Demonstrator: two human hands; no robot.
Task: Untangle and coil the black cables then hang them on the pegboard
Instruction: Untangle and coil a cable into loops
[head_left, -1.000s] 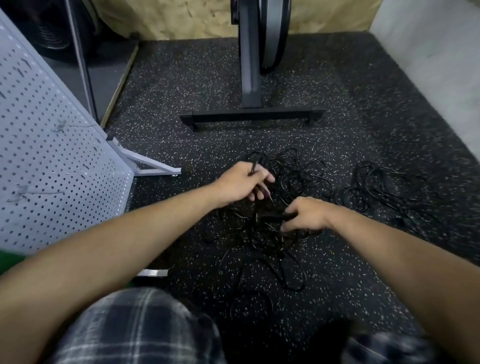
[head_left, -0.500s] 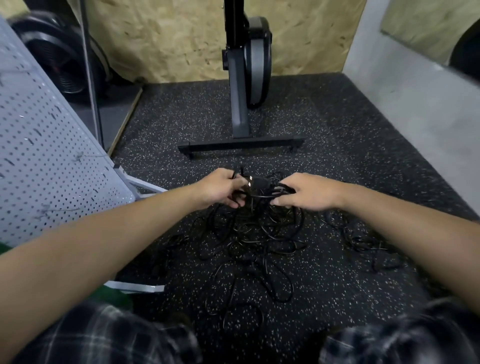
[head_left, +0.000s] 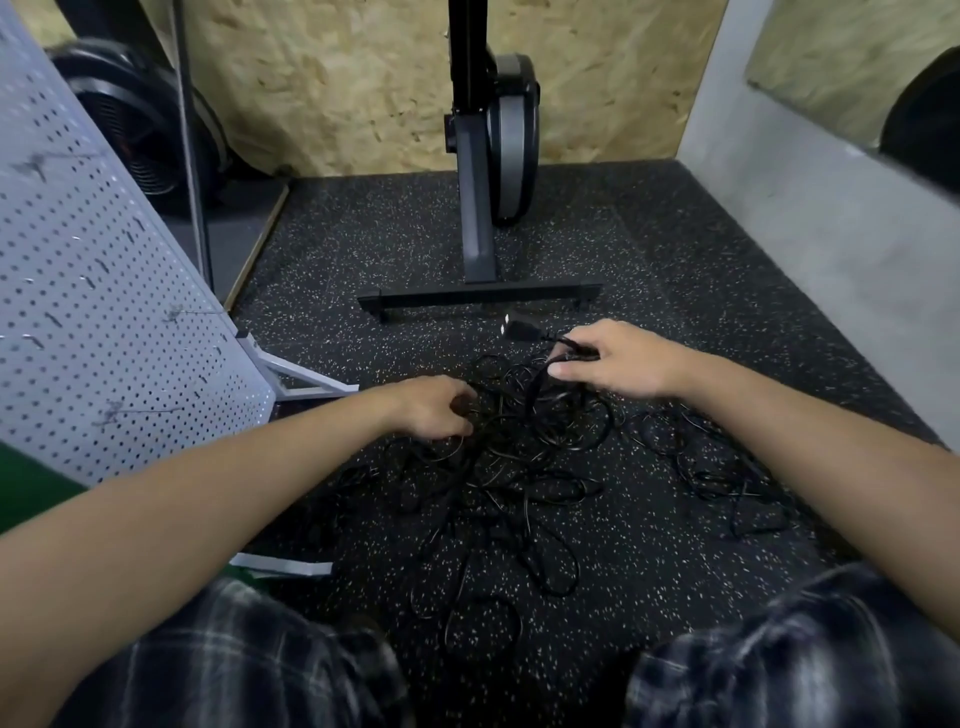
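Right grip: the right hand (head_left: 618, 358) pinches a black cord near its plug end (head_left: 521, 329), thumb and forefinger closed on it; the plug juts out beyond the fingers, lifted clear of the floor.

Left grip: the left hand (head_left: 434, 408) rests curled on the near edge of the pile. Its fingertips are tucked under, so whether it holds a strand cannot be told.

Task's thing: the black cables (head_left: 511, 462) lie in one loose knot on the speckled rubber floor (head_left: 649, 249) between the two hands, with a smaller heap (head_left: 711, 467) off to the right, well apart from the main one.

Destination: the white pegboard (head_left: 98, 312) leans at the left, its foot just beside the pile. No coil hangs on it.

Surroundings: a black exercise-machine base (head_left: 480, 299) stands just beyond the plug.

Stage: judged early, with one end found and nothing coiled.

Risk: pulling the held end hard would likely cinch the crossed loops tighter instead of freeing them.

Risk: if the left hand does not pin the pile, the whole knot may drag along with the cord.

Risk: the plug could snag the machine base.
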